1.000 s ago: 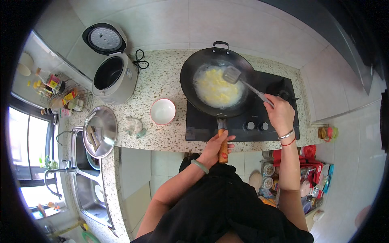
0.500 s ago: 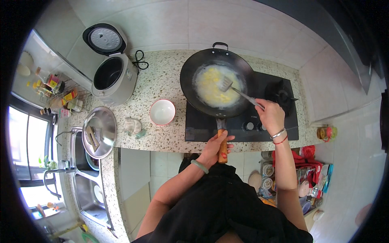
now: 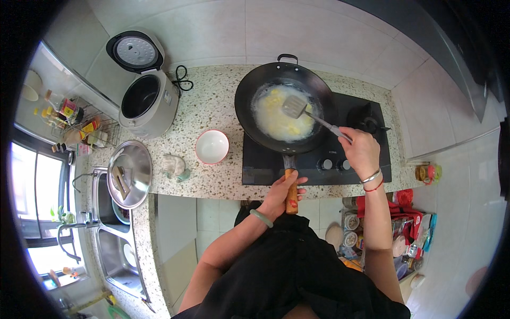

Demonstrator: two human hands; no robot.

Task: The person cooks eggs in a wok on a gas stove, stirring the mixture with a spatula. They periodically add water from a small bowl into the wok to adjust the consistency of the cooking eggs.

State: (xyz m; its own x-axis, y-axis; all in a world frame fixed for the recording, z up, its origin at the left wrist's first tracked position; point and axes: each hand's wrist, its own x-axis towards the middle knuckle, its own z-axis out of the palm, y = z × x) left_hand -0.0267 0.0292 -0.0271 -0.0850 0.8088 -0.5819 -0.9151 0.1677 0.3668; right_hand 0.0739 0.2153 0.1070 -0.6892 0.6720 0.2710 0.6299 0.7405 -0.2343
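A dark wok (image 3: 249, 119) sits on the left burner of a black gas stove (image 3: 319, 174). In it, pale cloudy liquid with yellow pieces that look like egg (image 3: 281, 126) covers the bottom. My left hand (image 3: 278, 194) is closed round the wok's wooden handle (image 3: 291, 198). My right hand (image 3: 362, 151) grips a metal spatula (image 3: 319, 120) by its handle. The spatula's slotted head is over the liquid, near the wok's middle; whether it touches the liquid I cannot tell.
Left of the stove stand a white bowl with a red rim (image 3: 212, 147) and a small pale ornament (image 3: 174, 166). An open rice cooker (image 3: 151, 106) is farther back. A steel lid (image 3: 139, 186) lies beside the double sink (image 3: 114, 250). A range hood (image 3: 451, 48) overhangs the right.
The spatula head has lifted and turned, showing its flat face. My right hand has shifted slightly right and nearer to me. My left hand stays on the wok handle.
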